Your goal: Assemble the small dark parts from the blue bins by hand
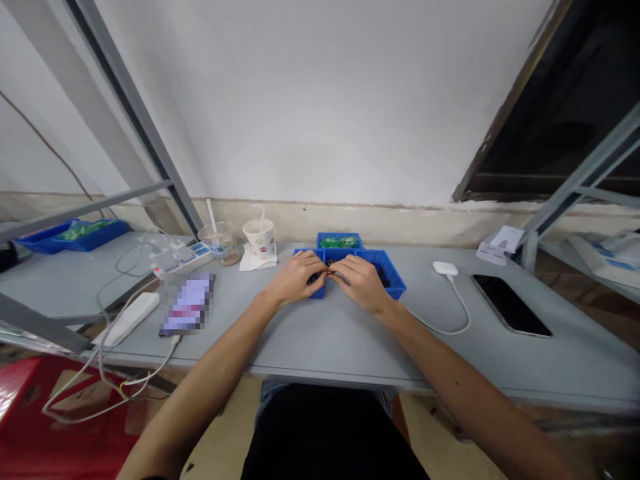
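Note:
Several blue bins stand together on the grey table. My left hand [298, 276] is over the left blue bin [319, 292], its thumb and fingers pinched together. Beside it, my right hand [359, 280] is pinched too, its fingertips meeting the left ones above the bins. Whatever lies between the fingertips is too small to name. Small dark pieces show in the right blue bin [395, 275], partly hidden by my right hand. Behind them, another blue bin [339, 236] holds green pieces [340, 242].
On the left are a paper cup [260, 241], a clear cup [223, 248], a power strip [190, 259], a pixelated device [187, 303] and cables. A white case [445, 269] on a cable and a black phone [510, 305] lie right. A wall rises behind.

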### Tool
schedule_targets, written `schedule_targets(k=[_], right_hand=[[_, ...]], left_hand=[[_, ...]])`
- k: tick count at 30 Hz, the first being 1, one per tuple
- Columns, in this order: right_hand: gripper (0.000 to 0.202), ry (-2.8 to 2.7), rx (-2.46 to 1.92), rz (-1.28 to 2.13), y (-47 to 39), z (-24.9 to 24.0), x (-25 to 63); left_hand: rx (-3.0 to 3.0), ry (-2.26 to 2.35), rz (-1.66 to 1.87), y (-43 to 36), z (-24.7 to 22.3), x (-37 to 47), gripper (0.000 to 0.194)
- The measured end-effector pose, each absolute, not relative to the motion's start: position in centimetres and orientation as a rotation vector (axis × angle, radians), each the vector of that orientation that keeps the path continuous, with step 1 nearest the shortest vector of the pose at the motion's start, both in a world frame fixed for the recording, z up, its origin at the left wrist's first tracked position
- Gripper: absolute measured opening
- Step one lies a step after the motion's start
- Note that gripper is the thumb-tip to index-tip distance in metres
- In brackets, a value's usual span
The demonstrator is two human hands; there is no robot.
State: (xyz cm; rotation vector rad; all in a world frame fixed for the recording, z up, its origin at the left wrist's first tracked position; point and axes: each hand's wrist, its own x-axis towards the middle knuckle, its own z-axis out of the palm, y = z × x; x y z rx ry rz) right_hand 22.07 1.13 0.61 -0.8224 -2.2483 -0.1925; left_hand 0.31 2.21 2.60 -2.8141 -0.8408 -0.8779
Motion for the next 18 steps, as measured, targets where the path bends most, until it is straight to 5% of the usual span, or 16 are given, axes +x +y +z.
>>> schedule_targets(k=[18], right_hand=[[0.024, -2.188, -0.907, -0.117, 0.97, 0.41, 21.88]], left_hand=[[-2.797, -0.803, -0.965, 2.49, 2.0, 0.48, 0.022]])
